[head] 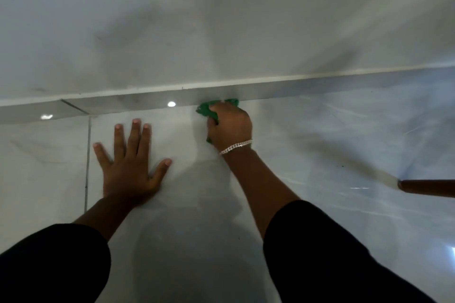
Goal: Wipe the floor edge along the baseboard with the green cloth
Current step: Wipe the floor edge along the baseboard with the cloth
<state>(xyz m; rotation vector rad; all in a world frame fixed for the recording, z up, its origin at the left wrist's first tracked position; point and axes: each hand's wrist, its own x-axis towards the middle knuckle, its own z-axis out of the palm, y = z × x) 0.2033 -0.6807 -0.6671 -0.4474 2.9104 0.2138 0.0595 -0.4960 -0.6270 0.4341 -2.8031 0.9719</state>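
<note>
The right hand (230, 125) grips the green cloth (209, 109) bunched against the baseboard (320, 87) ahead; it should press firmly into the corner.

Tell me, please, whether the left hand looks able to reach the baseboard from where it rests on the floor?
Probably yes. The left hand lies flat on the floor, fingers pointing at the baseboard, with only bare tile between them; the green cloth sits off to its right.

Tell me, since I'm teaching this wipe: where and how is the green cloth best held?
Grip the green cloth bunched under the palm from above, as the right hand does, coming from the room side; its front edge then pokes out against the baseboard.
</note>
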